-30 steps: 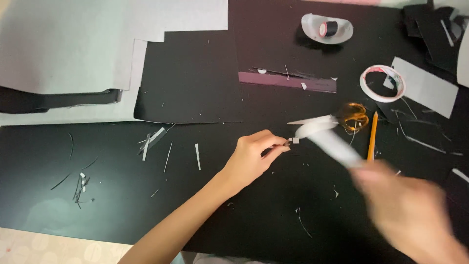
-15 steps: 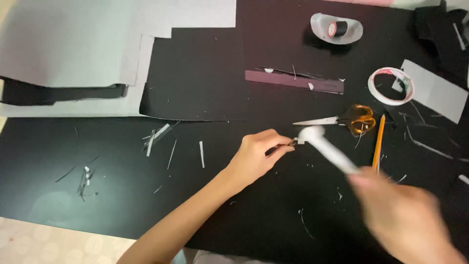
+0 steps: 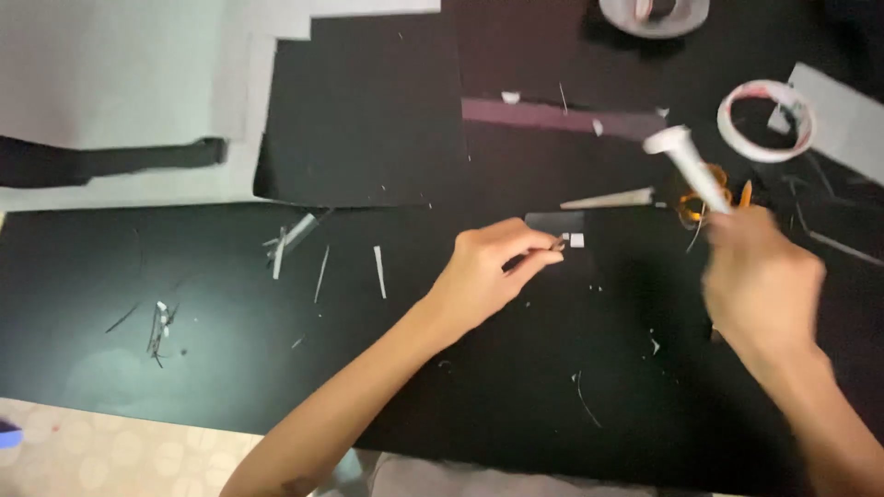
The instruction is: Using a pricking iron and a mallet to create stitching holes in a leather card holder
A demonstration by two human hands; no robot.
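Left hand (image 3: 488, 271) pinching small black piece (image 3: 554, 222), right hand (image 3: 760, 276) gripping white tube (image 3: 689, 166), scissors (image 3: 686, 198) behind, tape ring (image 3: 764, 120) near.

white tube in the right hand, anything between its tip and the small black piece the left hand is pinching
Nothing visible does. The white tube is raised in the right hand, its tip pointing up and away. The left hand pins the small black piece on the black sheet; only bare sheet lies between.

A large black sheet (image 3: 184, 368) covers most of the work surface. At eleven o'clock lies pale grey paper (image 3: 110, 83). At seven o'clock a strip of beige, dotted floor (image 3: 101, 456) shows. The light is dim and even.
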